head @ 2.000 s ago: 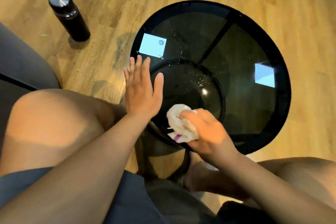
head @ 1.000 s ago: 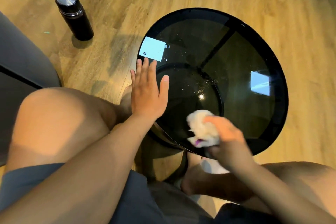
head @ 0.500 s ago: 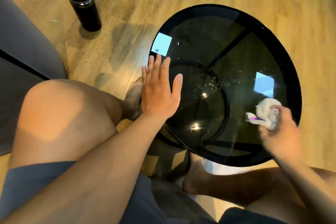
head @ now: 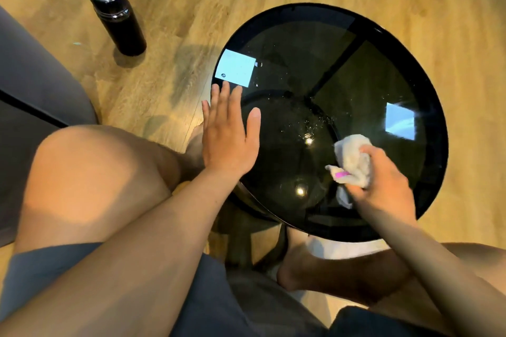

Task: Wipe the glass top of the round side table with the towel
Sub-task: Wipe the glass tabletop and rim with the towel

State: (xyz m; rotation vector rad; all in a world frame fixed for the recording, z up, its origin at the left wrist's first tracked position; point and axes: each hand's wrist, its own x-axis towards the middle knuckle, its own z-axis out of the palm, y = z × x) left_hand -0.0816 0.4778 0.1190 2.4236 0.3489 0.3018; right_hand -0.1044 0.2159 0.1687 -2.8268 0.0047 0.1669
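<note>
Glass top [head: 364, 85]: left hand [head: 228, 142] fingers [head: 223, 96] flat; right hand [head: 383, 183] fingers [head: 368, 149] grip towel [head: 351, 163], half-hidden.

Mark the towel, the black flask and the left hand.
towel [head: 352, 156], head view, on its bunched white middle.
black flask [head: 120, 22], head view, on its dark side wall.
left hand [head: 228, 142], head view, on the back of the hand.
</note>
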